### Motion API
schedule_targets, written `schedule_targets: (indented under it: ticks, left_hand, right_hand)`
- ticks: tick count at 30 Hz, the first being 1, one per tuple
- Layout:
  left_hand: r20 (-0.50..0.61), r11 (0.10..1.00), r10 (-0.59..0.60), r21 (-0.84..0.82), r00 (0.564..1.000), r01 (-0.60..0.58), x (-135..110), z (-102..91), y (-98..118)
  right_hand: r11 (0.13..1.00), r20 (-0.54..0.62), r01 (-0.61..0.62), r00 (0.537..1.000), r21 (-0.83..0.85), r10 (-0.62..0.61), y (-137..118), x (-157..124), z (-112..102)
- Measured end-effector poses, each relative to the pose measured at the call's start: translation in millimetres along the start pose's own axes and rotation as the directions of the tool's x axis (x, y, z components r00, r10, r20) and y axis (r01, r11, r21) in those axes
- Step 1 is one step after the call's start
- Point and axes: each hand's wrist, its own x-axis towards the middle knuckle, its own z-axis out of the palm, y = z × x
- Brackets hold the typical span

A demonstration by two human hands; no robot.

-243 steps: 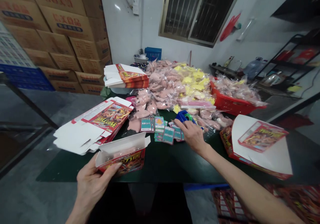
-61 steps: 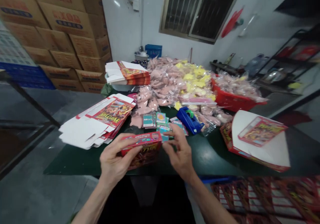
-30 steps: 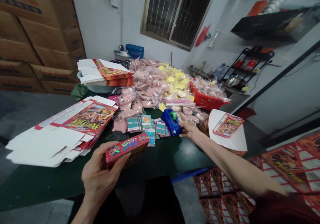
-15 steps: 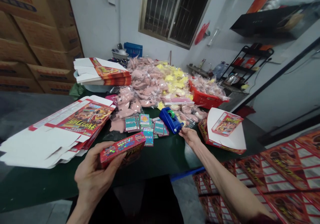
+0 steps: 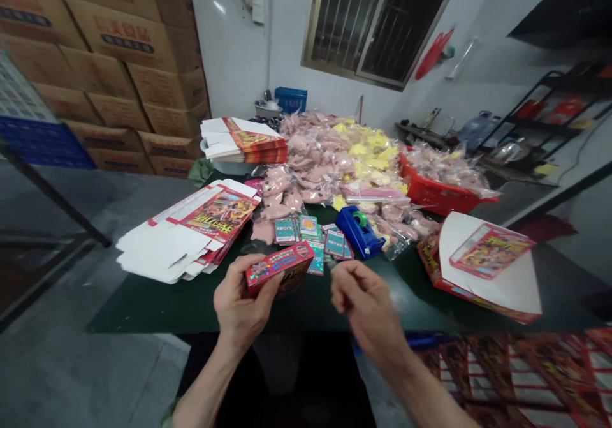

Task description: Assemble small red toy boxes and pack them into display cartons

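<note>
My left hand [image 5: 241, 300] grips a small closed red printed box [image 5: 278, 267] above the near edge of the dark green table [image 5: 162, 303]. To the right of the box my right hand [image 5: 366, 303] hovers with its fingers curled and pinched together; whatever they may hold is too small to make out. Just beyond the box lie several small teal card packs [image 5: 310, 233]. A blue tape dispenser [image 5: 358, 231] sits behind my right hand.
Flat unfolded cartons [image 5: 182, 233] are stacked at the left, with another stack [image 5: 243, 141] further back. Bagged pink and yellow items [image 5: 335, 157] fill the table's middle. A red basket [image 5: 440, 195] and a carton pile [image 5: 482, 265] stand right. Cardboard boxes [image 5: 119, 64] line the left wall.
My right hand has come back from the tape dispenser toward the box, fingers now pinched. My left hand has brought the closed box closer to the middle. The view has swung back left.
</note>
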Motion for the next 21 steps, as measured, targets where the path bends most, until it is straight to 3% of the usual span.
schedule_targets:
  ticks: [2, 5, 10, 14, 16, 18, 21]
  left_hand:
    - [0.022, 1.0, 0.022, -0.014, 1.0, -0.022, -2.2, -1.0, 1.2]
    - [0.038, 0.997, 0.046, -0.06, 0.998, -0.043, -4.9, -2.6, 2.6]
    - [0.105, 0.988, 0.127, -0.097, 0.986, -0.117, 0.1, -6.9, 2.7]
    - [0.353, 0.956, 0.289, -0.065, 0.89, -0.285, 13.9, -17.0, 1.2]
    - [0.415, 0.945, 0.322, -0.09, 0.851, -0.314, 20.8, -22.1, 1.3]
    - [0.417, 0.945, 0.325, -0.124, 0.849, -0.301, 25.7, -24.3, 2.2]
    - [0.341, 0.96, 0.28, -0.115, 0.897, -0.256, 28.2, -18.6, 3.7]
  right_hand:
    - [0.983, 0.098, -0.043, 0.995, 0.177, 0.026, -10.0, -12.6, 37.8]
    - [0.975, 0.053, -0.058, 0.997, 0.215, 0.047, -10.0, -15.4, 68.0]
    - [0.978, -0.012, -0.108, 0.994, 0.179, 0.112, -3.3, -8.7, 70.3]
    - [0.952, 0.018, -0.193, 0.981, 0.236, 0.194, 0.0, -8.7, 70.3]
    - [0.948, -0.001, -0.197, 0.979, 0.248, 0.204, 11.3, -8.4, 73.1]
    - [0.945, -0.014, -0.228, 0.971, 0.237, 0.238, 30.7, -7.9, 76.5]
    - [0.938, 0.04, -0.309, 0.951, 0.158, 0.306, 62.9, -8.2, 79.4]
